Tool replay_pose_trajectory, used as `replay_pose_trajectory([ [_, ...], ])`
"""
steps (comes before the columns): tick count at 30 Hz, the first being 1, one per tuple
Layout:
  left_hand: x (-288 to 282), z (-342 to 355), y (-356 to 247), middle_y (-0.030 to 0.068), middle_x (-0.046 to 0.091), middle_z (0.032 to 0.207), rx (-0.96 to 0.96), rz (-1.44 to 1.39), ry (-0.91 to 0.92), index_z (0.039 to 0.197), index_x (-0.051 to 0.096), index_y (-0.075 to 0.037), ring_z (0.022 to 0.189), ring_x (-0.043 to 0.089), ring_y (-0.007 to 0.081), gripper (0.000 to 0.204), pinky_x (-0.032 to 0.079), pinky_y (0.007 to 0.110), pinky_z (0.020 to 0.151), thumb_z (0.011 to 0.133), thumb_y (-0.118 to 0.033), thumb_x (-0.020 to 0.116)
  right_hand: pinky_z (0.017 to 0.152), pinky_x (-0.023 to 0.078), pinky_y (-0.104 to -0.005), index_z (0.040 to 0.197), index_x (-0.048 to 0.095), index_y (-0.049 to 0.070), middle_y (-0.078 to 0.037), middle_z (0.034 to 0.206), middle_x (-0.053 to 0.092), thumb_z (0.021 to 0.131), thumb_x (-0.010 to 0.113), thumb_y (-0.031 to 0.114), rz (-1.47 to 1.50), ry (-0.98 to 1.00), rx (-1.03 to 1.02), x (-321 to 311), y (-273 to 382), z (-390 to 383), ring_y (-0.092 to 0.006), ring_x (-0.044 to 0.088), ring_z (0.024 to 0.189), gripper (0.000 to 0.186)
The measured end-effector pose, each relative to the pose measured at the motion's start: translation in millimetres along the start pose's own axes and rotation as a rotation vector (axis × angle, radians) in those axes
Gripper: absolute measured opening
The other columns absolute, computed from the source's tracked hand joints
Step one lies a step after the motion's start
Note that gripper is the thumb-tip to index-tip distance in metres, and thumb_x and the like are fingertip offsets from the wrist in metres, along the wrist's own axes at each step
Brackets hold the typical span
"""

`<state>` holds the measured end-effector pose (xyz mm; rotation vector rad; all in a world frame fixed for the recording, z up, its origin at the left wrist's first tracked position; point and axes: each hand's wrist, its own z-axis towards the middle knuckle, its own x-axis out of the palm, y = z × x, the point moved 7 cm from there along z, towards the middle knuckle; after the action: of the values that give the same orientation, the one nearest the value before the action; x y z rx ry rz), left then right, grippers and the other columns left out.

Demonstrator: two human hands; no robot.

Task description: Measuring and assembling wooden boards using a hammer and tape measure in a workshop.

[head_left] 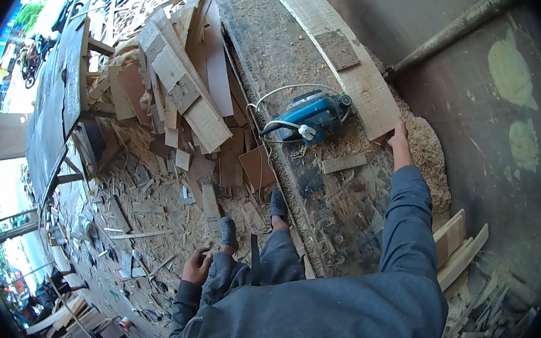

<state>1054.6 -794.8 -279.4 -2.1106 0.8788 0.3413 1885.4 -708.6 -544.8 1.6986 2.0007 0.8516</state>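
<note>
Plank (374,104), long & pale, is gripped at its near end by R hand (400,136), arm outstretched, on a dusty workbench (257,23); fingers are closed on the end corner, tho their reach underneath can't be seen. Plank is laid lengthwise along the bench's R side, w/ a darker rectangle on its top; whether that's a loose pc. can't be told. L hand (197,265) is held low nr the L leg, well apart from the bench, fingers curled; whether anything's held in them can't be told.

Blue power planer (310,116) is set just beside plank's L edge, its white cord (270,95) looped & plug (306,132) rested against it. Short wood strip (344,163) is left nearer the body. Sawdust (428,147) is piled to plank's R, nr a pole (456,32). Offcuts (184,84) are heaped L of the bench; more boards (463,250) are stacked lower R. Grey shoes (228,233) are planted amid shavings & scraps.
</note>
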Motion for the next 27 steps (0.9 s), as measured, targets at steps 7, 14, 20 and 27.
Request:
replay_pose_trajectory([
  [7, 8, 8, -69, 0.0101, 0.071, 0.084, 0.142, 0.023, 0.039, 0.124, 0.064, 0.000, 0.075, 0.068, 0.0173, 0.037, 0.053, 0.031, 0.073, 0.099, -0.027, 0.067, 0.081, 0.061, -0.0459, 0.132, 0.058, 0.003, -0.012, 0.121, 0.069, 0.092, 0.071, 0.045, 0.155, -0.020, -0.340, -29, 133, -11, -0.0260, 0.071, 0.102, 0.059],
  [14, 38, 28, -155, 0.0126, 0.075, 0.102, 0.257, -0.121, 0.145, 0.126, 0.064, -0.002, 0.094, 0.071, 0.0178, 0.037, 0.055, 0.033, 0.083, 0.101, -0.030, 0.066, 0.055, 0.056, -0.0294, 0.132, 0.051, 0.007, -0.008, 0.101, 0.068, 0.099, 0.066, 0.034, -0.278, 0.313, -0.500, 74, 103, -298, -0.0151, 0.066, 0.071, 0.045],
  [20, 73, 102, -207, 0.0082, 0.070, 0.114, 0.042, -1.036, -0.047, 0.139, 0.055, -0.006, 0.105, 0.068, 0.0225, 0.055, 0.055, 0.041, 0.087, 0.102, -0.045, 0.064, 0.052, 0.054, -0.0278, 0.110, 0.061, 0.001, -0.005, 0.081, 0.067, 0.102, 0.063, 0.023, -0.348, 0.547, -0.137, 139, -184, -475, -0.0134, 0.063, 0.057, 0.023],
  [27, 15, 86, -116, 0.0101, 0.065, 0.131, 0.000, -1.578, 0.123, 0.143, 0.051, -0.009, 0.118, 0.065, 0.0318, 0.065, 0.052, 0.052, 0.101, 0.098, -0.053, 0.065, 0.061, 0.055, -0.0338, 0.107, 0.062, -0.006, -0.012, 0.085, 0.072, 0.104, 0.062, 0.033, -0.670, 0.936, -0.199, 90, -261, -613, -0.0183, 0.069, 0.072, 0.039],
])
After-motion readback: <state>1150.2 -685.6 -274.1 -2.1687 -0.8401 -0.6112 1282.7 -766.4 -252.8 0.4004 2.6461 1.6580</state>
